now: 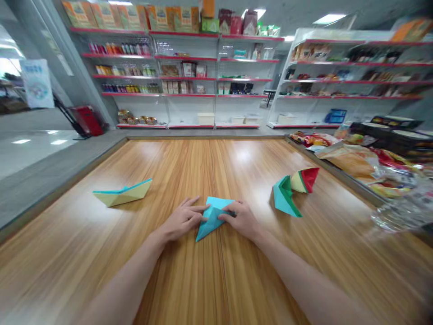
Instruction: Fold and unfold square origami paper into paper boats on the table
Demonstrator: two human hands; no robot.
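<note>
A light blue sheet of origami paper [214, 216], partly folded, lies on the wooden table in front of me. Its lower left end comes to a sharp point, and creases run across its middle. My left hand [184, 218] rests at the paper's left edge, fingers apart, with the fingertips touching it. At the paper's right side my right hand [241, 219] pinches a folded flap between thumb and fingers, covering that corner. Off to the left stands a yellow and blue paper boat [123, 195]. To the right, a blue and green paper boat [284, 198] leans near a yellow and red one [305, 179].
Snack packets [352, 158] and dark boxes [399, 135] crowd the ledge along the table's right side, with a clear plastic container [402, 210] near it. Store shelves [186, 95] with goods stand behind the table [169, 162]. A red object [87, 121] stands on the floor at left.
</note>
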